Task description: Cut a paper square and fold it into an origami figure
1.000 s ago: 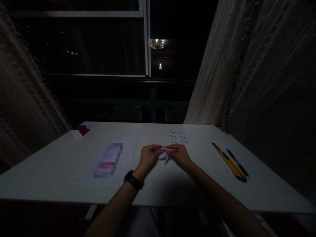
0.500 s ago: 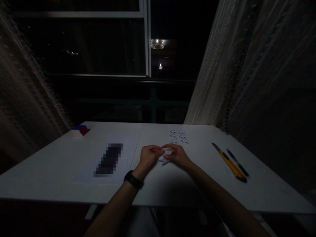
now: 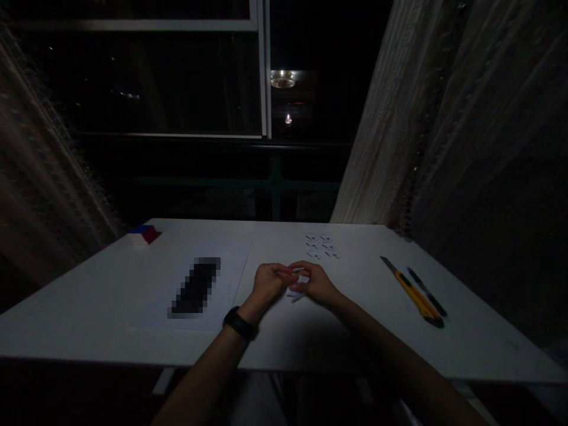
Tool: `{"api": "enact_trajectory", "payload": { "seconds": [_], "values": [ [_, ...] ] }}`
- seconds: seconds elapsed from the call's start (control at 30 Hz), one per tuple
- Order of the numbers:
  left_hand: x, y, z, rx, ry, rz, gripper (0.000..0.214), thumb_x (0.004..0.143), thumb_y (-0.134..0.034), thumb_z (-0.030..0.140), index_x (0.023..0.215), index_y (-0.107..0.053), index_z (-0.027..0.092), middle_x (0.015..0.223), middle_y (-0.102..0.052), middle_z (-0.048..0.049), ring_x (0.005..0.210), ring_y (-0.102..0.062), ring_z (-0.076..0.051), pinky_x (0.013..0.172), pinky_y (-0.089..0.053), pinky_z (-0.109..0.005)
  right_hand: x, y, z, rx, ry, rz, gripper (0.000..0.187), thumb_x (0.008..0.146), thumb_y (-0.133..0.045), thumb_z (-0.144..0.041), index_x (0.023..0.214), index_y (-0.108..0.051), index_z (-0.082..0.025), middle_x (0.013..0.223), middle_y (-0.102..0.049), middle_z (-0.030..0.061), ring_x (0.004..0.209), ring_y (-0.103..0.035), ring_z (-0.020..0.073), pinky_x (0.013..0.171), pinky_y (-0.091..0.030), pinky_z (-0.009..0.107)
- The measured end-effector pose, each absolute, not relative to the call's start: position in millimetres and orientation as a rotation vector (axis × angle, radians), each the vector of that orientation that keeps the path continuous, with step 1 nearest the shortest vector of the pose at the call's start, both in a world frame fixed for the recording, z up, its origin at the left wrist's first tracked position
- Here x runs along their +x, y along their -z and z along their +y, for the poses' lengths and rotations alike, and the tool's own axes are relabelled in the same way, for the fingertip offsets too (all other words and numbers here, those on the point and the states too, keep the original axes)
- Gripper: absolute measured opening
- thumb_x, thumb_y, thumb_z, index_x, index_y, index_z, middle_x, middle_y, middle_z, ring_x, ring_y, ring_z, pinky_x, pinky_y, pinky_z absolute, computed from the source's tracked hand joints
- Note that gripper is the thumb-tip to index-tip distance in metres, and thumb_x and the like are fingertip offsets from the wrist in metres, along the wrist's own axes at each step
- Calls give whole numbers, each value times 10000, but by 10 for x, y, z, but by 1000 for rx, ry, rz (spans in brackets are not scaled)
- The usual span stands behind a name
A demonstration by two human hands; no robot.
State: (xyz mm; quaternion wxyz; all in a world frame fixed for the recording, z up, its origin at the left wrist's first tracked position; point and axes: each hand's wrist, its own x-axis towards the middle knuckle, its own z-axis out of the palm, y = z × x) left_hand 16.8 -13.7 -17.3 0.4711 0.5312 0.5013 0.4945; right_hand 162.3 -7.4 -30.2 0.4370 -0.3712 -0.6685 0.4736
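Observation:
My left hand [image 3: 271, 280] and my right hand [image 3: 318, 282] meet over the middle of the white table [image 3: 275, 349]. Between them is a small piece of white paper [image 3: 296, 294], folded or creased, its lower corner pointing toward me. The fingers of both hands are closed on it, with thumbs and fingertips close together. Much of the paper is hidden behind the fingers. Just beyond my hands lie several small paper pieces with dark marks [image 3: 322, 246], set out in two columns. A dark band sits on my left wrist.
To the right lie a yellow utility knife [image 3: 415, 294], its blade out, and a black pen [image 3: 426, 291]. White sheets [image 3: 239, 266] with a blurred-out dark patch are on the left. A blue, red and white cube [image 3: 144, 235] stands at the far left. Curtains flank a dark window.
My right hand has shifted slightly left, its fingers nearer to my left hand's fingertips. Less of the paper shows between them now. Things on the table stay where they were.

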Motion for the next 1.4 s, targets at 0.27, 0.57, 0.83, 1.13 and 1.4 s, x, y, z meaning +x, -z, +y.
{"api": "enact_trajectory", "payload": {
  "seconds": [0.27,0.57,0.83,1.13,1.4],
  "values": [
    [175,171,-142,1238,-1219,1159,233,417,-775,219,584,-659,104,565,-640,-53,502,-559,-130,490,-419,-229,1638,279,-75,-879,-1186,-1673,419,532,-703,-151,929,-570,-170,860,-608,54,819,-591,218,636,-503,367],
    [183,119,-194,1104,-1221,1055,246,394,-787,184,576,-644,100,548,-638,-44,485,-553,-122,490,-414,-227,1605,297,-84,-865,-1258,-1628,462,516,-729,-162,943,-552,-181,845,-617,46,807,-595,207,633,-505,361],
    [167,115,-206,1112,-1169,1011,240,427,-782,208,609,-662,107,560,-645,-45,506,-560,-120,515,-416,-228,1607,264,-89,-903,-1288,-1572,459,459,-751,-168,881,-571,-170,849,-619,58,827,-597,231,617,-508,363],
    [174,221,-133,1398,-1224,1144,216,519,-728,275,655,-688,112,660,-674,-85,595,-599,-170,552,-446,-251,1628,291,-63,-915,-1312,-1560,453,450,-766,-195,860,-578,-162,890,-615,72,915,-578,260,680,-497,398],
    [102,20,-254,1772,-1316,1398,361,679,-611,410,957,-661,185,881,-676,-93,844,-605,-234,783,-444,-339,1637,300,-44,-972,-1271,-1520,458,453,-773,-252,875,-618,-166,907,-622,79,936,-563,268,757,-471,468]
  ]
}}
